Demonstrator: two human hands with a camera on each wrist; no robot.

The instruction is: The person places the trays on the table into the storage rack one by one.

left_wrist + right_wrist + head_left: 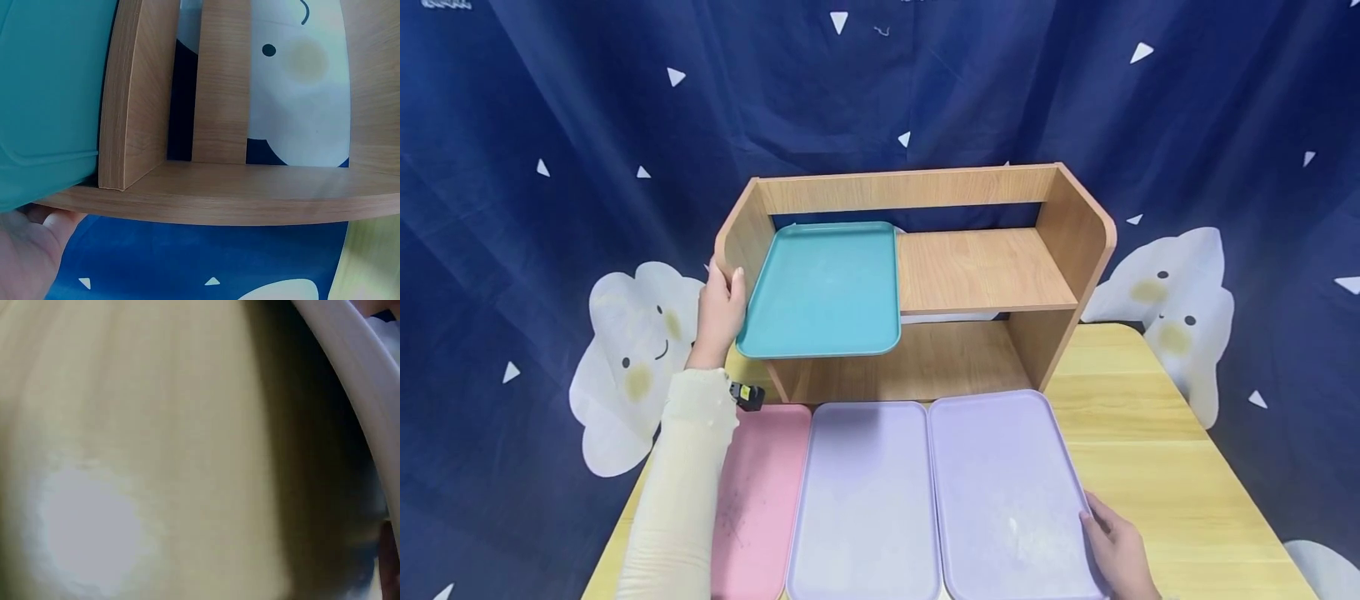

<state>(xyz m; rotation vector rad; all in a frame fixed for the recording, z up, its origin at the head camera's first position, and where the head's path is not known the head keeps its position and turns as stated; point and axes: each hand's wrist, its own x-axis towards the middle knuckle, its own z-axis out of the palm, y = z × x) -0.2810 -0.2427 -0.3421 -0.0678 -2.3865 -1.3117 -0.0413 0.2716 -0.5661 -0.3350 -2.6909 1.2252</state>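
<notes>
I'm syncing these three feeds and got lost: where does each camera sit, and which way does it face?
Head: worn on the head, looking forward and down at the wooden shelf, teal tray and table; both hands and the left sleeve show.
Left wrist: beside the left hand, close on the shelf's side panel and the teal tray.
Right wrist: blurred, facing the tabletop and the lilac tray rim; no hand clearly visible.
Shared: head and left wrist both show shelf and teal tray.

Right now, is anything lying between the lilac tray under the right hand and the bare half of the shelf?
Nothing visible does. The right hand grips the lilac tray, and the shelf beside the teal tray lies bare.
</notes>
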